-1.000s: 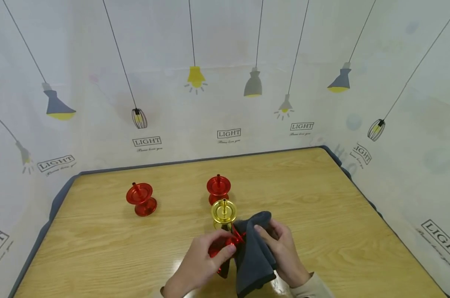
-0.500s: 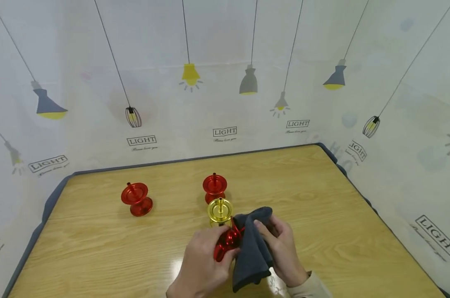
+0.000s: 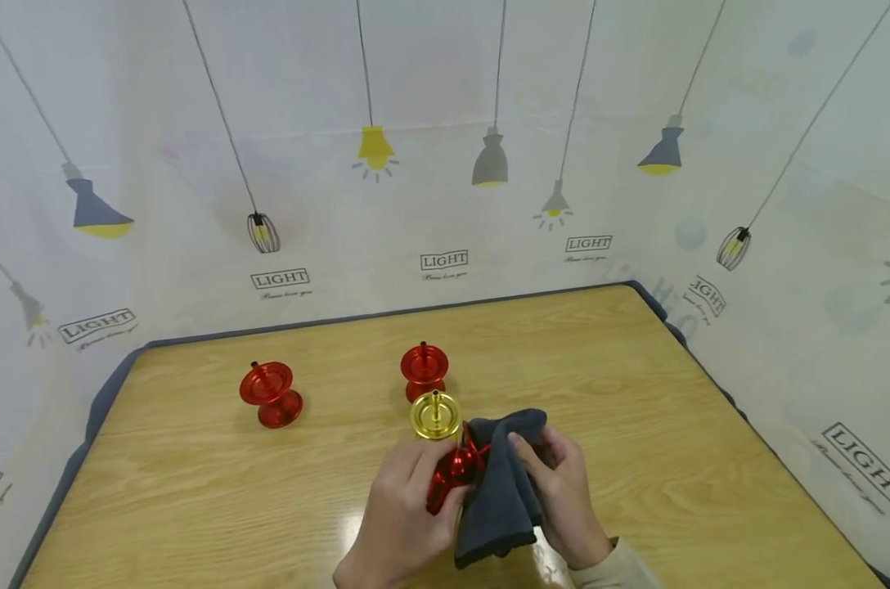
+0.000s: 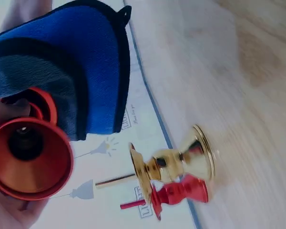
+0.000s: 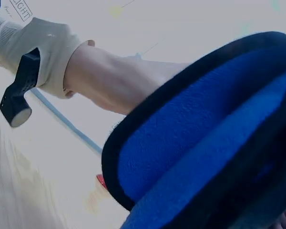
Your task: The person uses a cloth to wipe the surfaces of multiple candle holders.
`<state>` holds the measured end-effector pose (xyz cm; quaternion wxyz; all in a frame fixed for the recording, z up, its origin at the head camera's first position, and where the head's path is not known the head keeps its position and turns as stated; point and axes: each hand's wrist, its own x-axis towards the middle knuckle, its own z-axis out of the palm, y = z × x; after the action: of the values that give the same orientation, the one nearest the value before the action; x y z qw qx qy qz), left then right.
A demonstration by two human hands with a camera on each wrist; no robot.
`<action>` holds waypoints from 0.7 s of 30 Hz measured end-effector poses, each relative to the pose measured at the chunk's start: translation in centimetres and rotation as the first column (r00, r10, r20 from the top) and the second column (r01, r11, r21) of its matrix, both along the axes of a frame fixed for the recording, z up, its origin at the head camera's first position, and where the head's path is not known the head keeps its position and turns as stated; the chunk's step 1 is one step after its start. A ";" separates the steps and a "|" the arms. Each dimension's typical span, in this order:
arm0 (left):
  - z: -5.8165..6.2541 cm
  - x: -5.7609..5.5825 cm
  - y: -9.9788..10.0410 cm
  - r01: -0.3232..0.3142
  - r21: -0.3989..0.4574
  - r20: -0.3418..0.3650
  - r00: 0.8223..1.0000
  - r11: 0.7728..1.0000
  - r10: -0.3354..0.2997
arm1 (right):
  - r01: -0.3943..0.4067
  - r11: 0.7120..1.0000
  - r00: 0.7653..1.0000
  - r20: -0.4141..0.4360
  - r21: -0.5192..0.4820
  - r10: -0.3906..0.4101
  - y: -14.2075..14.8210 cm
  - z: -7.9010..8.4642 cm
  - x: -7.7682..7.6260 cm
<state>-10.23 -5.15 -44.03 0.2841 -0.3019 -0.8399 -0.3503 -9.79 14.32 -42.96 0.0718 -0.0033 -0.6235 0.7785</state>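
My left hand (image 3: 401, 511) grips a red metal candle holder (image 3: 456, 470), tilted sideways, by its stem and base. Its hollow base (image 4: 31, 162) faces the left wrist camera. A dark grey-blue cloth (image 3: 498, 487), bright blue on some faces in the wrist views, drapes over the holder's dish end. My right hand (image 3: 563, 491) pinches the folded cloth against that end; most of its fingers are hidden behind the cloth. Just beyond my left hand stands an upright gold candle holder (image 3: 436, 415), its lower part covered.
Behind the gold holder stands a red candle holder (image 3: 424, 368), and another red candle holder (image 3: 270, 393) is at the left. The wooden table (image 3: 195, 499) meets a white curtain (image 3: 327, 164) printed with lamps. A forearm with a black device (image 5: 26, 88) shows in the right wrist view.
My left hand has shifted its hold, its back now turned more to the head camera, and the red candle holder has turned. My right hand stays on the cloth. The head view panned slightly.
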 end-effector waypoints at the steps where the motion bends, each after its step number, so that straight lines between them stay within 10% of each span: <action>1: 0.0 0.0 0.0 0.009 0.018 0.019 1.000 1.000 -0.009 | -0.013 1.000 1.000 -0.002 0.000 0.013 0.1 0.0 0.0; 3: 0.3 -0.1 -0.3 0.112 0.104 0.216 0.967 0.988 -0.132 | -0.062 0.998 0.997 -0.042 0.026 0.063 0.5 -0.2 0.1; 4: 0.6 -0.2 -0.6 0.188 0.185 0.357 0.902 0.965 -0.244 | -0.094 0.994 0.993 -0.070 0.047 0.098 0.8 -0.2 0.1; 6: 1.2 -0.7 -1.2 0.262 0.414 0.599 0.642 0.872 -0.478 | -0.153 0.985 0.979 -0.125 0.083 0.163 1.4 -0.4 0.1; 8: 1.7 -1.2 -1.7 0.223 0.542 0.712 0.390 0.810 -0.584 | -0.194 0.975 0.961 -0.178 0.112 0.211 1.7 -0.5 0.1; 9: 1.7 -1.3 -1.9 0.217 0.554 0.726 0.348 0.804 -0.594 | -0.195 0.974 0.958 -0.190 0.118 0.215 1.7 -0.5 0.1; 10: 1.7 -1.2 -1.9 0.209 0.547 0.735 0.343 0.811 -0.585 | -0.189 0.975 0.960 -0.187 0.117 0.209 1.6 -0.5 0.1; 11: 1.6 -1.0 -1.7 0.219 0.515 0.724 0.407 0.829 -0.557 | -0.171 0.980 0.967 -0.171 0.104 0.187 1.5 -0.5 0.1; 14: 1.2 -0.2 -0.8 0.233 0.222 0.514 0.797 0.947 -0.317 | -0.084 0.994 0.992 -0.093 0.062 0.090 0.9 -0.4 0.2; 15: 1.0 0.1 -0.5 0.178 0.112 0.380 0.901 0.978 -0.207 | -0.052 0.998 0.997 -0.059 0.047 0.055 0.7 -0.3 0.2; 16: 0.8 0.2 -0.1 0.117 0.033 0.246 0.962 0.993 -0.122 | -0.025 0.999 0.999 -0.029 0.032 0.026 0.6 -0.3 0.2; 19: 0.3 0.4 0.5 -0.008 -0.051 0.018 1.000 0.999 0.008 | -0.004 1.000 1.000 0.004 0.022 0.004 0.6 -0.2 0.2; 21: 0.5 0.3 0.4 0.086 0.030 0.185 0.979 0.996 -0.090 | -0.046 0.998 0.999 -0.016 0.030 0.047 1.0 -0.3 0.3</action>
<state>-9.89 -4.80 -43.56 0.1920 -0.3016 -0.8446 -0.3984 -9.51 15.32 -43.24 0.0591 0.0189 -0.6341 0.7708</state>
